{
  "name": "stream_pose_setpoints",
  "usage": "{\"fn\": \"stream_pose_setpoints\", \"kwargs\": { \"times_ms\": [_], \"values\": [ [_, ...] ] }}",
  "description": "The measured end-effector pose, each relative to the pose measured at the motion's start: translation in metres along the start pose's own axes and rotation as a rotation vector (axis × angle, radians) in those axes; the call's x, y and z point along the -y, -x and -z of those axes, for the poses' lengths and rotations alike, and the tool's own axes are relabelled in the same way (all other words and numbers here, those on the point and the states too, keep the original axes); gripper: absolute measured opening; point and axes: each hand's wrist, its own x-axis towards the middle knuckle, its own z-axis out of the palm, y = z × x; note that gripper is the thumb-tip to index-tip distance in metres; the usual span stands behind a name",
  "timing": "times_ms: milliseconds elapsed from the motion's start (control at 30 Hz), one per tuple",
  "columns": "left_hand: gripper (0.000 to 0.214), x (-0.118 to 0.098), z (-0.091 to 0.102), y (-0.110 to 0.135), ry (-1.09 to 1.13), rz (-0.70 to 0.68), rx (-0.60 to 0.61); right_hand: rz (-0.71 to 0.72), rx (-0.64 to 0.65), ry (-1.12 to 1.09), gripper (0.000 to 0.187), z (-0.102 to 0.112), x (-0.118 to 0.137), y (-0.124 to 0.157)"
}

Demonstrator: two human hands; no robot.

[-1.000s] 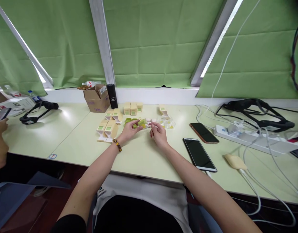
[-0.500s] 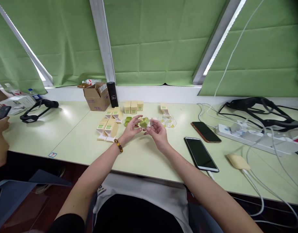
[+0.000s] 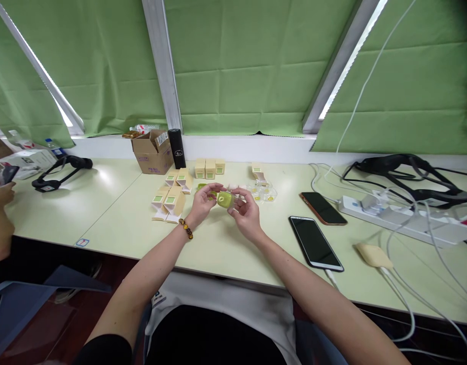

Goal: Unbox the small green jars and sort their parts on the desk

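Observation:
Above the middle of the table, a small green rounded-square case [image 3: 225,199] is held between my two hands. My right hand [image 3: 247,210] grips it from the right, thumb below and fingers above. My left hand [image 3: 203,204], with a beaded bracelet on the wrist, has its curled fingertips at the case's left edge. Other green pieces [image 3: 201,187] lie just behind my left hand and are partly hidden by it. Clear plastic pieces with yellow spots [image 3: 269,192] lie beyond my right hand.
Several cream paper boxes [image 3: 174,199] stand left of my hands, more at the back [image 3: 205,168]. A cardboard box [image 3: 152,158] and black bottle [image 3: 176,148] stand behind. Two phones [image 3: 316,243], a power strip [image 3: 393,218] and cables lie right. Another person's hand [image 3: 1,190] holds a phone far left.
The green case has turned in my hands, so a smooth green face now points toward me. It has dropped slightly, and my fingers have shifted around it.

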Motion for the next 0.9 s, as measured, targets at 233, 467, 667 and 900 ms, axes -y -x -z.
{"fn": "stream_pose_setpoints", "kwargs": {
  "times_ms": [233,467,667,900],
  "values": [
    [0.063,-0.002,-0.002,0.002,0.024,0.073,0.166,-0.315,0.114,-0.316,0.052,0.005,0.002,-0.010],
    [0.065,0.007,0.000,-0.001,-0.134,0.065,0.058,-0.378,0.045,-0.357,0.051,0.009,-0.013,-0.013],
    [0.056,0.010,-0.003,-0.001,-0.311,0.090,-0.008,-0.286,0.010,-0.214,0.049,0.013,-0.013,-0.016],
    [0.052,0.010,0.001,-0.001,-0.259,0.049,0.032,-0.251,0.019,-0.106,0.056,0.011,-0.010,-0.016]
  ]
}}
